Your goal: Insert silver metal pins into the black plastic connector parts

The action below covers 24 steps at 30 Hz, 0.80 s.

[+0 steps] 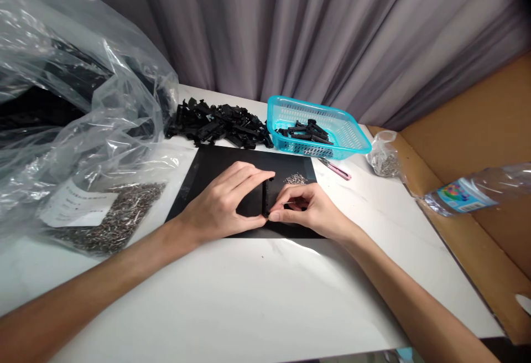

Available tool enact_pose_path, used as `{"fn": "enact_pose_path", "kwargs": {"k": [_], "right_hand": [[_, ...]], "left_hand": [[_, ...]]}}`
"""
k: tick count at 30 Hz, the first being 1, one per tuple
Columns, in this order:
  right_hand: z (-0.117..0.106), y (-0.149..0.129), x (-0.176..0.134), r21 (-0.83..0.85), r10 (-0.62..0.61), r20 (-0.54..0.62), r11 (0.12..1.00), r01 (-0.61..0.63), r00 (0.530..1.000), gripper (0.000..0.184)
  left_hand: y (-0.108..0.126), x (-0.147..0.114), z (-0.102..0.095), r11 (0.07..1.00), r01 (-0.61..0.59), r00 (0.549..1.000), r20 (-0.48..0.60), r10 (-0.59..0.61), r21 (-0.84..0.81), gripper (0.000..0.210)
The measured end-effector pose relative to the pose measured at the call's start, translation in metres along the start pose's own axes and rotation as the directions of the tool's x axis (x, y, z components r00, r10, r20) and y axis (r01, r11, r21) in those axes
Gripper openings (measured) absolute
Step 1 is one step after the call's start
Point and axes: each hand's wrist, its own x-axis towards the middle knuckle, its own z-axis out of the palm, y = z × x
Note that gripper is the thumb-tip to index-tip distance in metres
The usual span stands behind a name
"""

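A slim black plastic part [265,198] stands lengthwise over the black mat [205,177]. My left hand [226,200] grips it by its two ends, index finger at the far end and thumb at the near end. My right hand [309,208] is closed in a pinch beside the part's near end, its fingertips touching or nearly touching it. A thin metal pin [287,203] shows between the right fingers; its exact shape is too small to tell. Just beyond the right hand lies a small pile of shiny metal pieces [295,179] on the mat.
Behind the mat are a heap of black plastic parts [224,125] and a blue basket [360,139] holding more. A pink utility knife [338,170] lies near the basket. Bags of metal pieces [124,219] sit left, a small bag [385,158] and bottle [468,194] right.
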Motion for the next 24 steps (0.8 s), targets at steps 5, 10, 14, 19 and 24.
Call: {"fn": "enact_pose_path", "kwargs": {"k": [5,10,14,19,24], "right_hand": [[0.001,0.004,0.001,0.021,0.003,0.014,1.0,-0.003,1.0,0.036],[0.003,0.003,0.0,0.048,-0.003,0.001,0.999,0.003,1.0,0.035],[0.005,0.002,0.0,0.021,-0.018,0.001,1.0,0.018,1.0,0.035],[0.003,-0.003,-0.003,-0.102,-0.136,-0.044,0.986,0.131,0.99,0.028],[0.004,-0.014,-0.01,-0.274,-0.414,-0.081,0.884,0.379,0.907,0.01]], "left_hand": [[0.002,0.001,0.0,1.0,0.001,1.0,-0.005,-0.001,-0.01,0.058],[0.002,0.004,0.0,1.0,-0.015,1.0,-0.023,0.015,0.012,0.055],[0.001,0.003,0.0,0.998,-0.052,0.998,-0.023,0.052,0.025,0.053],[0.001,0.003,-0.001,1.0,-0.011,0.999,-0.045,0.012,0.011,0.058],[0.004,0.004,-0.009,0.997,-0.012,0.992,-0.126,0.021,0.072,0.068]]}}
